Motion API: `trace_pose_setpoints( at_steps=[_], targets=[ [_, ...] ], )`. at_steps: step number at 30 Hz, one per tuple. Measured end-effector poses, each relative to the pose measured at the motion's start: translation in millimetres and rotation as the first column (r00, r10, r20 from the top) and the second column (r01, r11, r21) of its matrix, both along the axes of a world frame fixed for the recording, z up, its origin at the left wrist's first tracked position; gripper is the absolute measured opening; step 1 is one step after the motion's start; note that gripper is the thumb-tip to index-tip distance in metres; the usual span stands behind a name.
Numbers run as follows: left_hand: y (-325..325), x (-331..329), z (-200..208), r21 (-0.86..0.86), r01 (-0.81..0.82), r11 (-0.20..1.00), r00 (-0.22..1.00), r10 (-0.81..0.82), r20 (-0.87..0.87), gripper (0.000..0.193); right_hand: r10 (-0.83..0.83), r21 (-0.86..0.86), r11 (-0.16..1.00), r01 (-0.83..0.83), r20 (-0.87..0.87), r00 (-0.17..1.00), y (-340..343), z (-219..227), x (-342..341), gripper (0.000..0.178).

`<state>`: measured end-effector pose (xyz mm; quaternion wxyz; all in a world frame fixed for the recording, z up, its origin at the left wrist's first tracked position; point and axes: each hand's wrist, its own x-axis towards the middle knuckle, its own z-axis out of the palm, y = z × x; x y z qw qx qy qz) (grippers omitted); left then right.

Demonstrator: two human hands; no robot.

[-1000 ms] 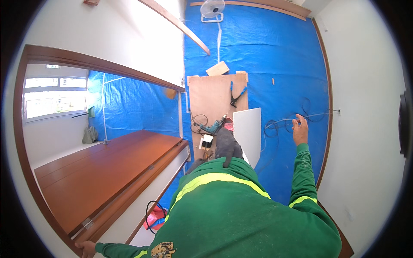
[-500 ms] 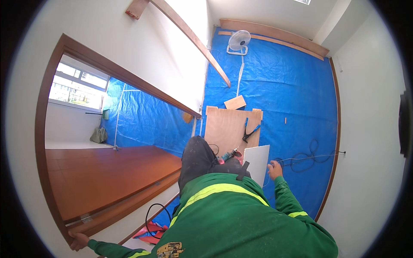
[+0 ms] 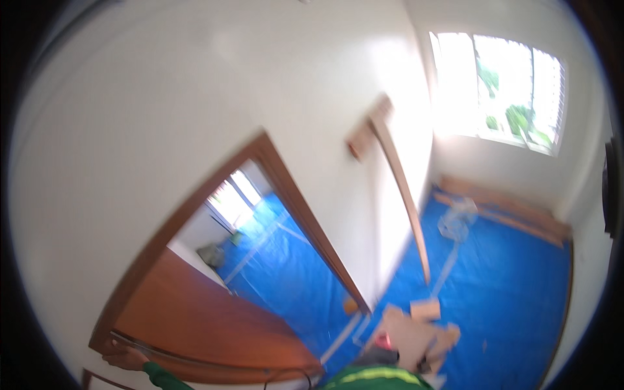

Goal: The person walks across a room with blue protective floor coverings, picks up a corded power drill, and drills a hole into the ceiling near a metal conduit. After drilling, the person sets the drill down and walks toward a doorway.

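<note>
At the lower left my left hand [image 3: 127,357] is on the brown wooden door frame [image 3: 188,201], its fingers curled at the bottom corner of the frame. Just inside the opening stands the reddish-brown door [image 3: 214,318], swung into the other room. My right hand is out of view. Below, part of my green top with a yellow stripe [image 3: 377,376] shows at the lower edge. Ahead of it, a light wooden board [image 3: 404,338] lies on the floor, with a small pink thing [image 3: 383,340] at its near side. Motion blurs the tools there.
Blue sheeting [image 3: 507,292] covers the floor. A wooden plank [image 3: 403,188] leans on the wall, and a small wood block [image 3: 425,309] lies beyond the board. Farther off are a white fan [image 3: 457,218] and long planks [image 3: 500,205] beneath a bright window [image 3: 513,91].
My view has swung up and to the left, bringing in the wall and window. My right hand has left the picture. My left hand stays at the door frame's lower corner.
</note>
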<state>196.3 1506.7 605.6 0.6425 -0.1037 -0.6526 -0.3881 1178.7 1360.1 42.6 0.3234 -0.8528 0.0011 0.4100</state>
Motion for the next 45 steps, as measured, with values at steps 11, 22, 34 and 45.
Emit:
trace_pose_setpoints(
  at_steps=[11,22,34,45],
  targets=[
    [-15.6,-3.4,-37.3,0.037,-0.126,0.991,0.99,0.123,0.074,0.075,0.496,0.23,0.825,-0.516,0.141,0.857,373.1,55.3,-27.0,0.045],
    [-13.3,7.9,-32.0,0.068,0.061,0.996,0.991,-0.069,0.111,0.076,0.781,0.689,0.225,-0.689,0.296,0.55,532.6,109.7,-241.8,0.048],
    [-32.8,77.4,-80.8,0.046,0.313,0.949,0.857,-0.303,0.416,0.102,0.92,0.723,0.256,-0.641,0.022,0.392,576.6,-3.6,-245.2,0.054],
    [-39.2,408.5,-409.0,0.353,0.741,0.571,-0.539,0.192,0.82,0.078,0.901,0.29,-0.391,-0.874,0.316,-0.298,647.3,151.3,-154.7,0.042]
  ],
)
